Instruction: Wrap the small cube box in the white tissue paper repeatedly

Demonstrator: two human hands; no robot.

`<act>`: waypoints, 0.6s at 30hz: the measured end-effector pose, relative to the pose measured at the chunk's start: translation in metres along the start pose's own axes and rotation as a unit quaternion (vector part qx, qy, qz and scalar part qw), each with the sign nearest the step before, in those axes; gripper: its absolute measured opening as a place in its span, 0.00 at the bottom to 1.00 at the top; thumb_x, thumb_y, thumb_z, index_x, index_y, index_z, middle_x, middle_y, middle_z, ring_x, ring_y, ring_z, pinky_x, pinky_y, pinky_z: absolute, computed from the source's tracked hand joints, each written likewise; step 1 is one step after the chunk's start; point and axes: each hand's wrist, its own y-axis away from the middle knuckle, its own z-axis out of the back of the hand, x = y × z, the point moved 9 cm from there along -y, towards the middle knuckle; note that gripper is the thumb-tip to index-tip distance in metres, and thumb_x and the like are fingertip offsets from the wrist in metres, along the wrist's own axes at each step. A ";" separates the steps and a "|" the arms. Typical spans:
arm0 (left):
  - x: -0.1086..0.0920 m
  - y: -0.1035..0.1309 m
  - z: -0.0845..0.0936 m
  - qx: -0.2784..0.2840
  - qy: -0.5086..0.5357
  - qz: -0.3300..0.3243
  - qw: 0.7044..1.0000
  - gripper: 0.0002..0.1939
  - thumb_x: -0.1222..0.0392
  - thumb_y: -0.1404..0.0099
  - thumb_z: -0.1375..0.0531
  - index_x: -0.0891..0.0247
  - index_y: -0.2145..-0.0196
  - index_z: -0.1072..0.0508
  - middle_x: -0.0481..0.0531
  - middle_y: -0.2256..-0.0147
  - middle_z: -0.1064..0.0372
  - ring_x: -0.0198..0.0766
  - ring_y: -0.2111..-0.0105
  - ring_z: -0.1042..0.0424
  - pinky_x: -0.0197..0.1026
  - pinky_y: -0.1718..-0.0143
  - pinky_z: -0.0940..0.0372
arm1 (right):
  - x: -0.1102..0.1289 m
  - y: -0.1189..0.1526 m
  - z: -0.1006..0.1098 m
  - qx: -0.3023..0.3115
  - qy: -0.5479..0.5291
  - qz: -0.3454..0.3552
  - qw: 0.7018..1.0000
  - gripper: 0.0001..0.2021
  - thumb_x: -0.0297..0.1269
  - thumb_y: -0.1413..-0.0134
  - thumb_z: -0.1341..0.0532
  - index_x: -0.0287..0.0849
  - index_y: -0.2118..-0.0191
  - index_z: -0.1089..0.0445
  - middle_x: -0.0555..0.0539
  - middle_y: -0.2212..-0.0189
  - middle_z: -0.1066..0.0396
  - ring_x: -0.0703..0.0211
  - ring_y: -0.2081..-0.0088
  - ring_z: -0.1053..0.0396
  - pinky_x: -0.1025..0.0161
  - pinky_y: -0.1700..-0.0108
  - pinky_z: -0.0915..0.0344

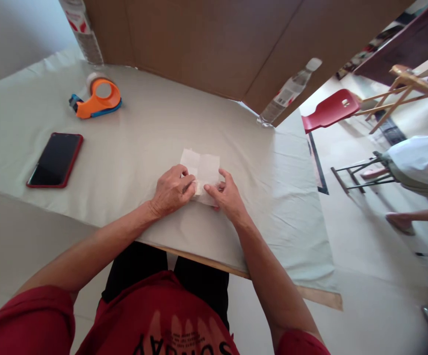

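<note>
A creased sheet of thin white paper (209,165) lies before me near the front of the cloth-covered table. My left hand (173,191) has its fingers curled in a pinch at the paper's left side. On the right, my right hand (229,197) grips the sheet's lower right part, thumb on top and some fingers underneath. Between the two hands a small pale, off-white piece (198,188) shows on the paper; it is too small to tell whether it is a fold or a separate thing. My left fingertips partly hide it.
An orange and blue tape dispenser (103,98) and a red-cased phone (55,160) lie to the left. A cardboard panel (199,44) stands at the back, with water bottles (84,37) (290,92) against it. Beyond the table's right edge are a red chair (332,108) and a seated person (424,162).
</note>
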 end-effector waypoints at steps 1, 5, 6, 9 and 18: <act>-0.001 0.000 0.000 -0.003 -0.006 -0.004 1.000 0.11 0.61 0.33 0.45 0.63 0.66 0.22 0.57 0.64 0.30 0.38 0.67 0.35 0.40 0.64 0.38 | 0.002 0.000 -0.001 -0.003 -0.003 0.016 1.000 0.43 0.48 0.49 0.36 0.40 0.31 0.51 0.50 0.69 0.33 0.60 0.74 0.35 0.63 0.77 0.36; -0.002 -0.001 0.002 -0.009 -0.023 -0.007 1.000 0.09 0.60 0.34 0.43 0.62 0.67 0.22 0.56 0.65 0.31 0.39 0.67 0.35 0.40 0.64 0.38 | 0.014 0.000 -0.001 -0.032 0.018 0.080 0.996 0.39 0.41 0.50 0.38 0.38 0.33 0.48 0.57 0.77 0.40 0.61 0.75 0.40 0.63 0.73 0.37; -0.002 -0.001 0.003 -0.013 -0.025 -0.008 1.000 0.09 0.60 0.34 0.42 0.62 0.67 0.22 0.55 0.65 0.31 0.38 0.67 0.35 0.40 0.64 0.38 | 0.017 0.000 0.000 -0.041 0.029 0.091 0.995 0.39 0.40 0.50 0.38 0.38 0.33 0.48 0.58 0.78 0.40 0.61 0.75 0.40 0.63 0.72 0.38; -0.003 -0.002 0.003 -0.009 -0.026 -0.011 1.000 0.10 0.60 0.33 0.42 0.62 0.69 0.22 0.54 0.67 0.32 0.38 0.67 0.35 0.39 0.66 0.39 | 0.028 0.002 0.000 -0.055 0.040 0.109 0.992 0.38 0.40 0.50 0.38 0.39 0.34 0.46 0.58 0.78 0.39 0.61 0.75 0.39 0.62 0.71 0.37; 0.001 -0.003 -0.012 0.062 0.034 0.034 0.997 0.13 0.60 0.31 0.45 0.63 0.69 0.22 0.54 0.68 0.32 0.36 0.69 0.34 0.37 0.72 0.45 | 0.041 0.001 -0.016 -0.033 -0.100 0.072 0.992 0.39 0.44 0.51 0.36 0.38 0.35 0.45 0.57 0.77 0.34 0.65 0.81 0.39 0.64 0.80 0.38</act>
